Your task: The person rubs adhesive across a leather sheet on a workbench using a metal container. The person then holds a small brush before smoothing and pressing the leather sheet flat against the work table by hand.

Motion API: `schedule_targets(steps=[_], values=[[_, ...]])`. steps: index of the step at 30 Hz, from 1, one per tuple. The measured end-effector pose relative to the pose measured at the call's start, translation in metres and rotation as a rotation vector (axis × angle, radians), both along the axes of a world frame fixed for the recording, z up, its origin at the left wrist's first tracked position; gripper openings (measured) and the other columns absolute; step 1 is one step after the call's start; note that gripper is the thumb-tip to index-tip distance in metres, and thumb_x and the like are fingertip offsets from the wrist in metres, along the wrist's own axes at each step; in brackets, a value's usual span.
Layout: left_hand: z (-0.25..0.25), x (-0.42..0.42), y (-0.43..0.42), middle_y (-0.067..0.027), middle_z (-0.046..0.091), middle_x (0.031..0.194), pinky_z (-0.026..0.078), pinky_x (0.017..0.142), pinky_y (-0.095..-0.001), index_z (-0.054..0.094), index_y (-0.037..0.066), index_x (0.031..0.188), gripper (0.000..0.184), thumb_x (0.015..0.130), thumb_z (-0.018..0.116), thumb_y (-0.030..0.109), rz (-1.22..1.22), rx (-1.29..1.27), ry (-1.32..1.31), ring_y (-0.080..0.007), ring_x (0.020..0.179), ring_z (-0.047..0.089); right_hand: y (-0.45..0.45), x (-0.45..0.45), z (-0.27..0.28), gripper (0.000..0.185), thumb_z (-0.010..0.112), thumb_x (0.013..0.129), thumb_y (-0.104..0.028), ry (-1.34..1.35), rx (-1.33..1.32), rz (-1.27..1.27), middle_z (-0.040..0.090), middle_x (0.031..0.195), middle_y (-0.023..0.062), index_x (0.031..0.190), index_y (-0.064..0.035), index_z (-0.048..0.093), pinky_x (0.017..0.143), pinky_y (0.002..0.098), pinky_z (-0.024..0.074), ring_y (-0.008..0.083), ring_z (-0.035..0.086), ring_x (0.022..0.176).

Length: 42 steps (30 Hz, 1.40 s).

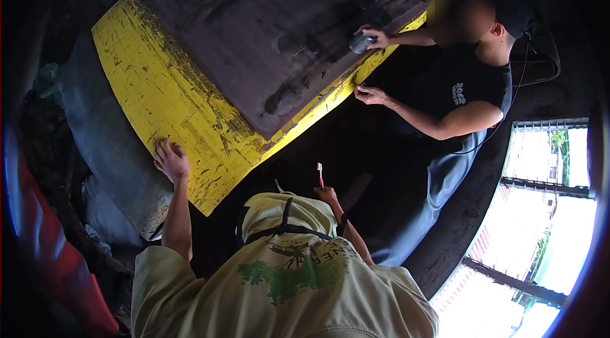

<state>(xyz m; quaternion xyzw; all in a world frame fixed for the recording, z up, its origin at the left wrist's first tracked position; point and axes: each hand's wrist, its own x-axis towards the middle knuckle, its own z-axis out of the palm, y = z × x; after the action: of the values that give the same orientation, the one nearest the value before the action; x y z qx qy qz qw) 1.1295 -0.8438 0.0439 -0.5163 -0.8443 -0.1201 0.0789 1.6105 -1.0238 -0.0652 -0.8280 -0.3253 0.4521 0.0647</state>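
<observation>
My left hand (170,160) rests on the near left edge of a scuffed yellow board (210,166), fingers spread and holding nothing. A toothbrush (320,174) with a pinkish-red handle stands upright in my right hand (326,195), bristle head up, in front of my body and apart from the board. A dark brown sheet (254,64) lies over the yellow board, with blackish smears and what look like wet patches on its right part.
Across the corner, a co-worker (470,83) in a black sleeveless top holds a dark cylindrical object (361,43) on the sheet; their other hand (372,94) is at the board's edge. A grey curved panel (114,128) lies left. Barred window (534,211) at right.
</observation>
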Motion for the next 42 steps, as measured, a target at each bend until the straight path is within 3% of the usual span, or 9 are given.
schedule_targets(steps=[1, 5, 7, 11, 14, 16, 20, 22, 42], values=[[0.000, 0.000, 0.000, -0.0055, 0.035, 0.138, 0.025, 0.101, -0.0505, 0.043, 0.019, 0.125, 0.040, 0.088, 0.046, 0.035, -0.003, 0.003, -0.001, -0.0248, 0.129, 0.029, 0.001, 0.000, 0.002, 0.039, 0.067, 0.073, -0.044, 0.012, -0.015, 0.010, 0.066, 0.076, 0.0138, 0.081, -0.0056, 0.068, 0.067, 0.0365, 0.0483, 0.0243, 0.065, 0.076], [0.002, 0.001, 0.000, -0.0055, 0.035, 0.138, 0.024, 0.101, -0.0502, 0.043, 0.019, 0.125, 0.040, 0.088, 0.046, 0.035, -0.001, -0.014, -0.006, -0.0245, 0.129, 0.029, -0.001, 0.000, -0.002, 0.040, 0.067, 0.073, -0.044, 0.020, 0.005, -0.014, 0.066, 0.077, 0.0142, 0.081, -0.0055, 0.069, 0.067, 0.0366, 0.0485, 0.0248, 0.065, 0.077], [0.001, 0.000, 0.000, -0.0056, 0.034, 0.138, 0.024, 0.102, -0.0501, 0.043, 0.019, 0.125, 0.040, 0.088, 0.046, 0.035, -0.001, -0.008, -0.005, -0.0245, 0.129, 0.029, -0.002, 0.001, -0.012, 0.036, 0.069, 0.072, -0.045, 0.016, 0.022, -0.029, 0.064, 0.068, 0.0078, 0.076, -0.0086, 0.069, 0.061, 0.0335, 0.0475, 0.0162, 0.063, 0.068], [0.000, 0.000, 0.000, -0.0059, 0.035, 0.138, 0.025, 0.102, -0.0501, 0.043, 0.019, 0.125, 0.040, 0.088, 0.045, 0.035, 0.002, -0.021, 0.007, -0.0246, 0.129, 0.029, 0.002, -0.001, -0.006, 0.036, 0.069, 0.072, -0.044, 0.006, -0.006, -0.019, 0.065, 0.069, 0.0080, 0.079, -0.0091, 0.070, 0.062, 0.0338, 0.0479, 0.0169, 0.063, 0.068], [0.001, 0.000, 0.001, -0.0060, 0.035, 0.138, 0.025, 0.101, -0.0500, 0.043, 0.019, 0.126, 0.040, 0.089, 0.045, 0.036, 0.006, -0.027, 0.006, -0.0249, 0.129, 0.029, 0.001, -0.001, -0.008, 0.036, 0.069, 0.072, -0.044, 0.021, 0.021, -0.029, 0.065, 0.070, 0.0083, 0.080, -0.0094, 0.070, 0.063, 0.0339, 0.0481, 0.0181, 0.063, 0.068], [0.001, 0.000, 0.000, -0.0061, 0.035, 0.138, 0.025, 0.101, -0.0500, 0.043, 0.020, 0.126, 0.041, 0.089, 0.045, 0.036, 0.004, -0.026, 0.008, -0.0251, 0.128, 0.030, 0.005, -0.006, 0.010, 0.040, 0.066, 0.073, -0.044, 0.023, 0.005, -0.035, 0.066, 0.076, 0.0146, 0.080, -0.0051, 0.068, 0.066, 0.0374, 0.0485, 0.0252, 0.065, 0.077], [0.001, 0.000, 0.000, -0.0063, 0.035, 0.138, 0.026, 0.101, -0.0497, 0.043, 0.020, 0.126, 0.040, 0.089, 0.045, 0.035, -0.007, -0.016, 0.017, -0.0254, 0.128, 0.030, 0.007, -0.003, 0.002, 0.041, 0.066, 0.073, -0.045, 0.017, 0.000, -0.027, 0.066, 0.076, 0.0148, 0.080, -0.0048, 0.068, 0.066, 0.0378, 0.0484, 0.0257, 0.065, 0.077], [0.002, -0.001, 0.000, -0.0063, 0.035, 0.138, 0.026, 0.100, -0.0496, 0.043, 0.020, 0.126, 0.040, 0.088, 0.045, 0.035, -0.011, -0.011, 0.025, -0.0255, 0.128, 0.030, 0.008, 0.001, -0.007, 0.037, 0.068, 0.073, -0.045, 0.013, -0.037, 0.002, 0.066, 0.074, 0.0092, 0.083, -0.0104, 0.070, 0.064, 0.0341, 0.0486, 0.0186, 0.064, 0.072], [0.002, -0.001, 0.001, -0.0059, 0.034, 0.138, 0.025, 0.101, -0.0507, 0.041, 0.020, 0.127, 0.042, 0.088, 0.046, 0.034, -0.006, -0.029, -0.002, -0.0256, 0.129, 0.029, 0.011, -0.001, -0.004, 0.038, 0.066, 0.073, -0.049, 0.012, -0.026, -0.011, 0.067, 0.080, 0.0113, 0.088, -0.0141, 0.071, 0.068, 0.0356, 0.0495, 0.0225, 0.065, 0.077]])
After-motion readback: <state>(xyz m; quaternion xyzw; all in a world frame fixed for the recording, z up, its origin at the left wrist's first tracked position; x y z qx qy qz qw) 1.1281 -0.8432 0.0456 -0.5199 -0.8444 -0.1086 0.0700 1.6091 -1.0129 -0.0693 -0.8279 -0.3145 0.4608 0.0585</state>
